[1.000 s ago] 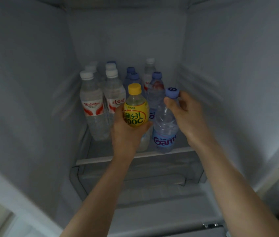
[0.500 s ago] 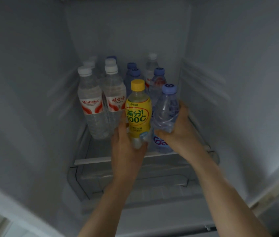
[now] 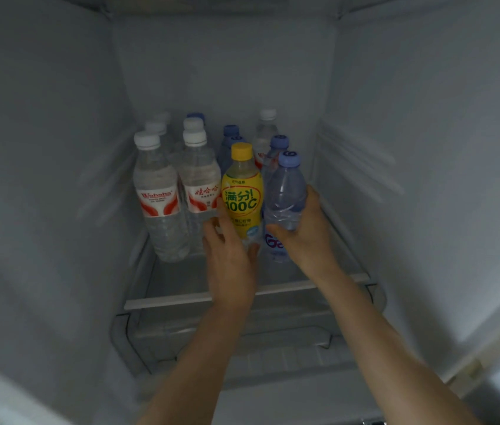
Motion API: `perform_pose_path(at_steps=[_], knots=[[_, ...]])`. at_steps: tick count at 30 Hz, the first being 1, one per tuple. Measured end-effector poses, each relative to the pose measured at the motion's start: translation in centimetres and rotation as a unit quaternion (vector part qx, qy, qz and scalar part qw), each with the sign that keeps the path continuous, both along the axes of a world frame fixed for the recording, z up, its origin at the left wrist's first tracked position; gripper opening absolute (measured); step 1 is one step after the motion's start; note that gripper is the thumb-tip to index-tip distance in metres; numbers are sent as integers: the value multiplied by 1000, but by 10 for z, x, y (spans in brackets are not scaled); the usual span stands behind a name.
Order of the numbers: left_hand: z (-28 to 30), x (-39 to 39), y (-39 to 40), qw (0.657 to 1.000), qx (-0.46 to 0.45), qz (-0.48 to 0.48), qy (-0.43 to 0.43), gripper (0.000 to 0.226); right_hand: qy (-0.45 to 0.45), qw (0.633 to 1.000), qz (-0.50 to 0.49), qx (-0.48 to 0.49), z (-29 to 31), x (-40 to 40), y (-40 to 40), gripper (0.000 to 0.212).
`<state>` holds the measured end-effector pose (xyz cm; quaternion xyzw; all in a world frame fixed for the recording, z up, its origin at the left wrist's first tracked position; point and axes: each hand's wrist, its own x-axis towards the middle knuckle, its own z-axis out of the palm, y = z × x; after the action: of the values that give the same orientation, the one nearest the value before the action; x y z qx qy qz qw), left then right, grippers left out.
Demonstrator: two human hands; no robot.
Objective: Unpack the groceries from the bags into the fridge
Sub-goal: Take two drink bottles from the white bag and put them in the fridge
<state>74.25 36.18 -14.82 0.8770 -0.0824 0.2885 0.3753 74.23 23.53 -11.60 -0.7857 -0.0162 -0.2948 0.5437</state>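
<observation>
Inside the open fridge, my left hand point(image 3: 230, 259) grips the lower part of a yellow-capped, yellow-labelled drink bottle point(image 3: 242, 194), upright on the glass shelf point(image 3: 199, 299). Right beside it my right hand point(image 3: 307, 237) holds a clear water bottle with a blue cap point(image 3: 285, 191) around its middle. Behind them stand several water bottles: white-capped ones with red labels point(image 3: 156, 197) at the left, blue-capped ones point(image 3: 277, 145) at the back.
The fridge's side walls point(image 3: 426, 179) close in left and right. Below the shelf sits a clear drawer point(image 3: 242, 342). The front left part of the shelf holds nothing.
Both hands have slid down from the bottles' upper parts to their lower bodies, and the two bottles now stand further back on the shelf, side by side.
</observation>
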Motion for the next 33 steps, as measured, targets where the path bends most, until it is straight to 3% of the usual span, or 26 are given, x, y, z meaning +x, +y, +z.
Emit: perform_pose_path(at_steps=[6,11,14,18,24,28,33], knots=[[5,-5,-8,995,70,68,24,104,-29,1000,-7,-3,-3,8,2,61],[5,-9,-4,995,64,61,45,101,-3,1000,-21,10,-12,3,5,60],[5,-11,5,997,44,17,65,100,46,998,-33,-7,-19,-2,5,57],[2,-19,25,996,-15,-59,58,78,85,990,-102,-50,-22,-19,7,59],[13,-74,42,983,-95,-149,47,62,36,992,-119,-22,-13,-97,31,27],[10,-125,54,971,-94,-213,52,41,17,988,-152,-34,-29,-159,51,29],[-21,-191,61,954,-58,-283,74,21,63,981,-180,-35,-57,-247,69,33]])
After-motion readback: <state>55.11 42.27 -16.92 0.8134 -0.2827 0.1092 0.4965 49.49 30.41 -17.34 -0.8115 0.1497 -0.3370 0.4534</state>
